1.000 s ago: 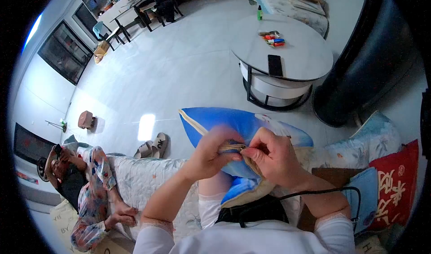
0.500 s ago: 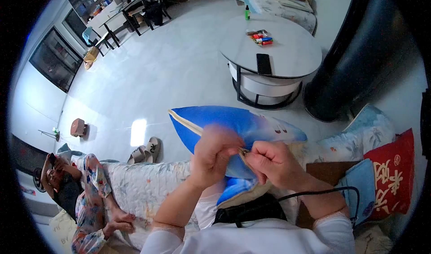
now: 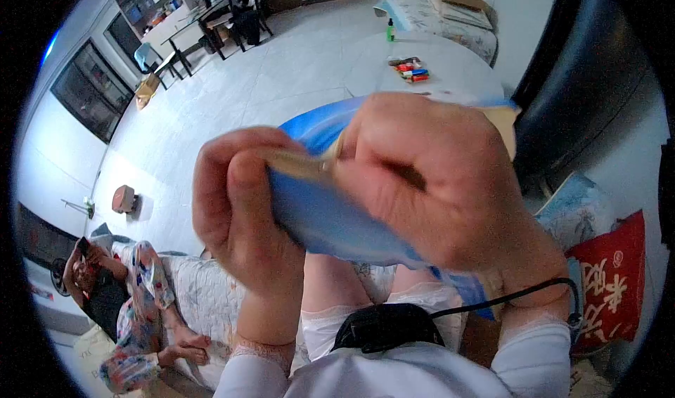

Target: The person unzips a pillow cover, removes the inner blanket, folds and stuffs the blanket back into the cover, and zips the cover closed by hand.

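Broadly, quilted sofa (image 3: 204,285) lies beneath; round table (image 3: 460,64) beyond, partly blocked by raised blue cushion (image 3: 323,208), its inside unseen. Left hand (image 3: 242,212) and right hand (image 3: 436,180) both clamp its edge, right fingertips hidden. Bright tubes (image 3: 411,71) tabletop; cream zip strip (image 3: 299,163) blurred.

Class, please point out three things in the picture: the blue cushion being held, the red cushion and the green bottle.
Blue cushion (image 3: 327,215): head view, on the blue fabric below its cream edge.
Red cushion (image 3: 607,284): head view, on its front face.
Green bottle (image 3: 391,32): head view, on its body.
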Demonstrator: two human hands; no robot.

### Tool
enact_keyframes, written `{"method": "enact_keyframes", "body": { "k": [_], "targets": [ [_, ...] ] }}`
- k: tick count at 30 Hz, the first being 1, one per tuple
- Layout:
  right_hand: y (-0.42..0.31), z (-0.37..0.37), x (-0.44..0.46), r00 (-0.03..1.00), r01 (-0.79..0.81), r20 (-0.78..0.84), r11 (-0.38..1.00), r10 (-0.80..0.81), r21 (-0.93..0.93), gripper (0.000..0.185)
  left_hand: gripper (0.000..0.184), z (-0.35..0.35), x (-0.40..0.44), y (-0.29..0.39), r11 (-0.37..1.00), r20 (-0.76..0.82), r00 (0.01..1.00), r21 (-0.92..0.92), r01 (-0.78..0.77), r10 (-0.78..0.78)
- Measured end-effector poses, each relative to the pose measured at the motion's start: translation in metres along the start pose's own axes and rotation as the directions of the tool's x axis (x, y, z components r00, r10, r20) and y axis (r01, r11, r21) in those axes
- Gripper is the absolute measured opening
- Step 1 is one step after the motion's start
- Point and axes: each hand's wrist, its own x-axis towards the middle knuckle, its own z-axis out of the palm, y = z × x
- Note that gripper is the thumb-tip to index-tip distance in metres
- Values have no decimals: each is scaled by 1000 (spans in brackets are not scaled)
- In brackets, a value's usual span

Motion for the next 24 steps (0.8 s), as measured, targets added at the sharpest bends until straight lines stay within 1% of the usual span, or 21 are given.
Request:
{"method": "enact_keyframes", "body": {
  "k": [1,2,3,4,5,7,8,9,10,11,13,14,15,16,17,18,19,21,22,23,24],
  "targets": [
    [-3,1,1,999,30,34,1000,-30,-1,18,22,-5,-4,4,1000,3,1000,-20,-21,21],
    [-7,6,-5,999,28,40,999,-27,-30,17,23,-10,-11,2,997,12,1000,-77,-19,20],
    [-11,10,-13,999,26,44,998,-24,-61,17,24,-17,-20,-2,1000,10,1000,2,2,-2],
    [-8,19,-24,1000,-19,21,998,20,-54,16,24,-22,-29,-8,998,21,999,59,26,-27],
    [-2,26,-37,1000,-19,24,999,20,-45,16,24,-25,-40,-15,992,33,998,113,50,-54],
    [15,38,-67,958,-275,97,961,270,37,12,24,-30,-66,-30,948,49,978,260,183,-202],
    [22,44,-83,955,-284,97,958,279,38,12,24,-31,-80,-38,925,52,958,280,256,-281],
    [29,49,-99,905,-420,131,899,404,127,13,24,-32,-94,-45,897,57,932,300,326,-358],
    [34,52,-114,836,-548,175,809,521,210,14,23,-33,-105,-50,867,83,898,311,389,-432],
    [37,52,-127,828,-560,171,801,534,210,14,23,-34,-110,-54,863,92,891,311,398,-444],
    [40,49,-145,810,-586,212,739,547,334,14,5,-37,-111,-55,897,307,886,385,219,-347],
    [38,47,-151,806,-592,209,734,554,333,14,20,-43,-108,-49,902,411,841,388,186,-351],
    [35,47,-155,784,-614,234,664,575,427,14,20,-44,-99,-43,903,417,838,386,188,-353],
    [33,46,-159,765,-626,260,585,590,515,14,31,-44,-89,-38,901,528,778,419,109,-340],
    [33,46,-162,765,-625,256,585,591,517,14,41,-46,-82,-36,897,628,706,442,24,-329],
    [34,47,-166,759,-639,276,594,590,488,16,53,-50,-81,-39,892,650,676,451,24,-347],
    [35,49,-167,752,-653,299,602,588,460,17,53,-53,-78,-41,891,650,676,453,21,-347],
    [35,53,-167,765,-636,304,589,569,499,16,47,-58,-74,-44,906,696,606,409,107,-386],
    [35,55,-167,776,-620,304,577,553,532,15,47,-59,-77,-44,904,694,606,414,106,-389],
    [34,56,-167,776,-620,306,576,551,533,15,45,-60,-81,-44,900,669,632,421,112,-392],
    [32,58,-168,711,-651,347,387,611,653,14,43,-60,-84,-44,897,644,657,427,118,-393]
  ]
}}
